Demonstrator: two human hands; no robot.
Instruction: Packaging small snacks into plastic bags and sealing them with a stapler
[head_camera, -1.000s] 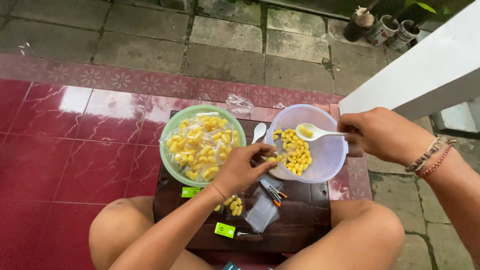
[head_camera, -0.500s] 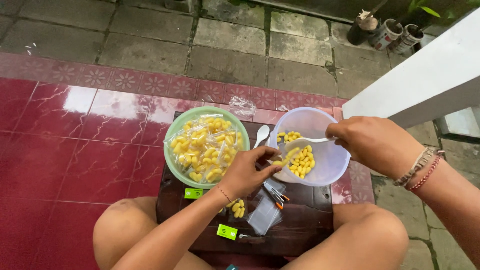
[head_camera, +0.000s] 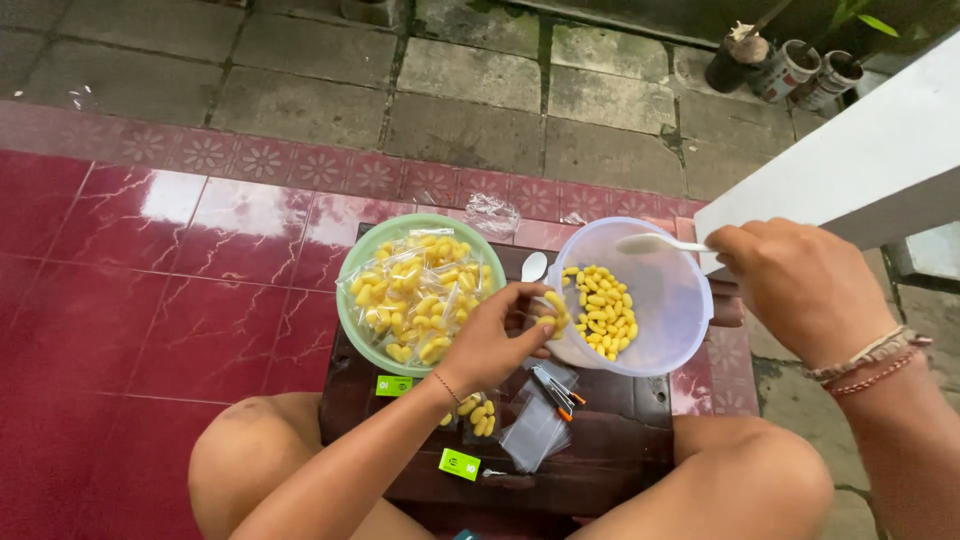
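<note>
Yellow capsules (head_camera: 600, 315) in tilted white bowl (head_camera: 680, 300)

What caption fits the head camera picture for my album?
Left hand tips a clear tub of yellow capsules; right hand holds a white spoon.

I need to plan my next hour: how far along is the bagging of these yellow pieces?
Done: the green bowl is piled with filled bags. In hand: left hand holds pieces at the clear tub's rim, right hand holds a white spoon. Left: loose yellow pieces in the tub and empty bags.
</note>
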